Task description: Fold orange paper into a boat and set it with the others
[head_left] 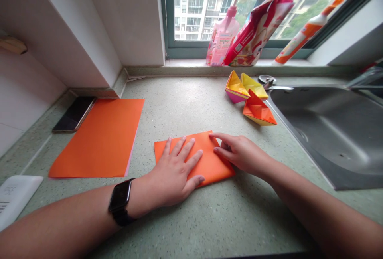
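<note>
A folded orange sheet of paper lies flat on the counter in front of me. My left hand rests palm down across it with the fingers spread, covering its middle and left part. At the paper's right edge is my right hand. Its index fingertip touches the far right corner and its thumb tip lies on the paper a little nearer, apart from the index finger. The other fingers of that hand curl under and are partly hidden.
Larger orange sheets lie at left, beside a phone and a white device. Three folded paper boats stand near the steel sink. A pink pump bottle, a red bag and an orange-white bottle line the windowsill.
</note>
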Action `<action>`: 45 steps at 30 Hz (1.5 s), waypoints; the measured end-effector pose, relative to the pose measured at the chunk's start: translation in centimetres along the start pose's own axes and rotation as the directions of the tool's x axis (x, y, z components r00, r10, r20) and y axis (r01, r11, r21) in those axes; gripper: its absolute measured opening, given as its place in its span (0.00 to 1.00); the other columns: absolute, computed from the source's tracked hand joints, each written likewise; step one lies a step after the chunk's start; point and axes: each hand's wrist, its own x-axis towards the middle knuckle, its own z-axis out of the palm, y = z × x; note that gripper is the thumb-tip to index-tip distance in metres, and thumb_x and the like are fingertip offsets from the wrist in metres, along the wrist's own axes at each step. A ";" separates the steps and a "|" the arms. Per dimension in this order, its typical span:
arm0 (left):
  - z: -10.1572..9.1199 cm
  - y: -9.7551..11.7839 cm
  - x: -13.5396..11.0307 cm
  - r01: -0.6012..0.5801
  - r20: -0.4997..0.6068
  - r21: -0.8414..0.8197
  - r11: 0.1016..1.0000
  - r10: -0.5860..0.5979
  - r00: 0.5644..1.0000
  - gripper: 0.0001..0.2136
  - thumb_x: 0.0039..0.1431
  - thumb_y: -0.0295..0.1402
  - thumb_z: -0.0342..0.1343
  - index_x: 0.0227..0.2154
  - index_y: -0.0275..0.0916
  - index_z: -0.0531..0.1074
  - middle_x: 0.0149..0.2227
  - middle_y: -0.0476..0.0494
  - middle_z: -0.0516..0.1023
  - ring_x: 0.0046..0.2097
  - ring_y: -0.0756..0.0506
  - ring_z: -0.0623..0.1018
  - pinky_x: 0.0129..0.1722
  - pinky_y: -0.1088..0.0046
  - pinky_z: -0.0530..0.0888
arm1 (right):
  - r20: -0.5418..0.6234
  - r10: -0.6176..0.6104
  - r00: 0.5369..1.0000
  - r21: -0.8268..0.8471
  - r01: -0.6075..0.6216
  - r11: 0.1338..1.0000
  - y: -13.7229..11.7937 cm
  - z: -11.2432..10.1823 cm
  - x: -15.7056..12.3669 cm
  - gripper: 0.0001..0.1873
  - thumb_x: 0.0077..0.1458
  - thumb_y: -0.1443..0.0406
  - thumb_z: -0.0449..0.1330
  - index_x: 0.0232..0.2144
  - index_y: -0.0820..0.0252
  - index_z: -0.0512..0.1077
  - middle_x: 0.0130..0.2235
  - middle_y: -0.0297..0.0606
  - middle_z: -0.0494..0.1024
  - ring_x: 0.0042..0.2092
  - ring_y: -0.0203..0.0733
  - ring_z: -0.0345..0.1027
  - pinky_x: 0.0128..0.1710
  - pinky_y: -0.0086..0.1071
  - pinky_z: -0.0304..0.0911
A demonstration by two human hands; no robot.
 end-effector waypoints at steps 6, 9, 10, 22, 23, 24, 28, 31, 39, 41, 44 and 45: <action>0.5 0.3 -0.1 0.046 -0.010 -0.006 0.999 -0.046 0.999 0.35 0.77 0.60 0.40 0.79 0.50 0.52 0.82 0.35 0.44 0.81 0.23 0.46 0.72 0.19 0.40 | -0.032 -0.028 0.999 -0.016 0.028 0.999 0.5 0.2 0.0 0.26 0.67 0.59 0.61 0.64 0.56 0.76 0.26 0.32 0.79 0.28 0.41 0.69 0.31 0.33 0.59; 0.9 0.5 -0.3 0.084 -0.033 -0.003 0.996 -0.084 0.996 0.37 0.75 0.62 0.40 0.79 0.52 0.53 0.82 0.36 0.43 0.80 0.19 0.46 0.69 0.15 0.39 | -0.041 -0.035 0.999 -0.019 0.035 0.999 0.7 0.3 0.0 0.26 0.66 0.59 0.61 0.64 0.54 0.76 0.26 0.32 0.79 0.28 0.41 0.69 0.31 0.33 0.58; 1.0 0.6 -0.3 0.095 -0.038 0.001 0.996 -0.094 0.995 0.37 0.75 0.63 0.40 0.79 0.52 0.53 0.82 0.36 0.43 0.80 0.18 0.46 0.69 0.13 0.39 | -0.041 -0.031 0.999 -0.021 0.030 0.999 0.7 0.3 0.0 0.26 0.67 0.59 0.61 0.64 0.54 0.77 0.26 0.31 0.78 0.28 0.41 0.69 0.30 0.33 0.58; 0.9 1.0 -0.8 0.141 -0.029 0.038 0.989 -0.140 0.990 0.40 0.73 0.65 0.40 0.80 0.51 0.52 0.82 0.35 0.42 0.80 0.16 0.46 0.68 0.12 0.41 | -0.026 -0.034 0.999 -0.022 0.033 0.999 1.0 0.2 0.0 0.26 0.67 0.56 0.59 0.63 0.54 0.77 0.26 0.32 0.78 0.27 0.42 0.69 0.30 0.34 0.59; 0.7 1.0 -0.8 0.142 -0.019 0.041 0.989 -0.142 0.990 0.40 0.73 0.65 0.40 0.80 0.51 0.52 0.82 0.35 0.42 0.80 0.15 0.46 0.68 0.12 0.41 | -0.027 -0.035 0.999 -0.020 0.035 0.999 1.0 0.2 0.0 0.26 0.67 0.56 0.59 0.63 0.54 0.76 0.26 0.31 0.78 0.27 0.42 0.69 0.30 0.34 0.59; 0.6 1.1 -0.8 0.144 -0.010 0.043 0.989 -0.143 0.990 0.40 0.73 0.65 0.40 0.80 0.51 0.52 0.82 0.35 0.43 0.80 0.15 0.47 0.68 0.12 0.42 | -0.028 -0.036 0.999 -0.019 0.035 0.999 1.1 0.3 0.0 0.26 0.67 0.56 0.59 0.63 0.54 0.76 0.26 0.31 0.78 0.27 0.42 0.69 0.30 0.34 0.59; 0.3 1.2 -0.8 0.141 0.007 0.062 0.988 -0.142 0.990 0.40 0.73 0.65 0.40 0.80 0.50 0.53 0.82 0.34 0.43 0.79 0.15 0.47 0.67 0.11 0.44 | -0.039 -0.043 0.998 -0.022 0.042 0.999 1.3 0.4 0.0 0.26 0.67 0.55 0.59 0.63 0.53 0.76 0.26 0.31 0.78 0.27 0.41 0.69 0.30 0.34 0.59; 0.6 1.2 -0.8 0.139 -0.018 0.093 0.986 -0.138 0.990 0.40 0.74 0.64 0.39 0.80 0.50 0.52 0.82 0.33 0.43 0.79 0.15 0.48 0.66 0.11 0.45 | -0.055 -0.054 0.997 -0.024 0.053 0.998 1.3 0.5 -0.1 0.26 0.67 0.55 0.59 0.63 0.54 0.76 0.26 0.31 0.78 0.27 0.41 0.69 0.30 0.34 0.59; 1.9 1.1 -0.9 0.129 -0.106 0.141 0.982 -0.114 0.988 0.40 0.74 0.63 0.42 0.80 0.49 0.53 0.82 0.31 0.47 0.79 0.14 0.50 0.65 0.09 0.45 | -0.066 -0.095 0.993 -0.079 0.090 0.993 1.0 0.6 -0.2 0.25 0.69 0.57 0.58 0.63 0.56 0.76 0.25 0.31 0.77 0.27 0.41 0.69 0.30 0.34 0.59; 2.2 1.0 -0.9 0.123 -0.129 0.145 0.982 -0.105 0.986 0.40 0.73 0.63 0.42 0.80 0.49 0.53 0.81 0.31 0.48 0.78 0.14 0.50 0.65 0.10 0.46 | -0.077 -0.115 0.990 -0.122 0.105 0.987 1.1 0.6 -0.3 0.24 0.69 0.57 0.58 0.63 0.56 0.76 0.25 0.30 0.77 0.26 0.41 0.69 0.29 0.34 0.59; 2.5 0.8 -0.9 0.118 -0.148 0.145 0.982 -0.097 0.984 0.40 0.73 0.64 0.43 0.80 0.49 0.54 0.81 0.29 0.49 0.78 0.13 0.52 0.64 0.09 0.46 | -0.184 -0.209 0.961 -0.253 0.159 0.954 1.0 0.3 -0.7 0.21 0.70 0.58 0.60 0.60 0.56 0.79 0.30 0.34 0.80 0.28 0.41 0.72 0.30 0.35 0.61; 2.5 0.8 -0.8 0.114 -0.152 0.145 0.983 -0.092 0.984 0.40 0.73 0.64 0.44 0.79 0.48 0.55 0.81 0.28 0.50 0.77 0.12 0.52 0.64 0.08 0.46 | -0.244 -0.268 0.932 -0.313 0.186 0.932 0.8 0.1 -1.0 0.19 0.70 0.59 0.60 0.59 0.56 0.80 0.34 0.36 0.82 0.30 0.42 0.73 0.31 0.35 0.62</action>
